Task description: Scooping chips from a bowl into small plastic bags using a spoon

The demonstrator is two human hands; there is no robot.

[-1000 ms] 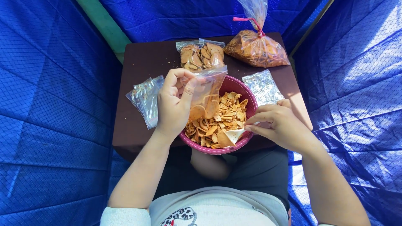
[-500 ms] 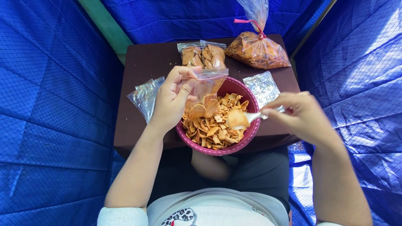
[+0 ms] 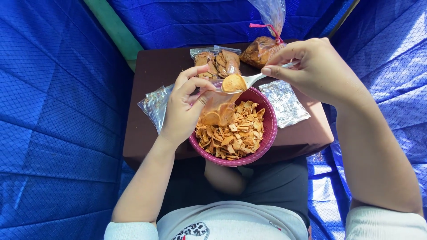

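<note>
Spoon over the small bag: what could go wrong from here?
1. The spoon is heaped with chips; tipped at the narrow mouth of the small clear bag, some could miss and fall into the bowl or onto the table.
2. Only the left hand holds the bag open, pinching its rim; the soft mouth might fold shut.
3. The bowl overhangs the table's near edge, so a push from either the left or right hand could tip it.

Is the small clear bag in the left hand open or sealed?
Open: the left hand holds the small clear bag by its mouth, with the loaded spoon at it.
</note>
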